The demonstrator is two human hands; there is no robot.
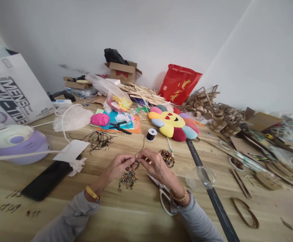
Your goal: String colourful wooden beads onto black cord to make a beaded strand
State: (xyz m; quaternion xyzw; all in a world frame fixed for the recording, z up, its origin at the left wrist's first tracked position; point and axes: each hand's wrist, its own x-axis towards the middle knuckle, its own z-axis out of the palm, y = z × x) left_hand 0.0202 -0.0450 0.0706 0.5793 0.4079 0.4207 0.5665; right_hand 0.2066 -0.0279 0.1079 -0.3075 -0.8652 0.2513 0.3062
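One head-worn camera, looked forward and down from six o'clock, sat close above the tabletop (126,222), faced the wall (146,30) at twelve, took in the left hand (118,165) toward seven, right hand (154,162) toward six

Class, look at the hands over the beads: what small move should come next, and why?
Probably, gently draw the dark cord snug: the left hand and right hand seem to pinch it, fingertips close together above the bunched beads, while its length toward the spool curves slackly.
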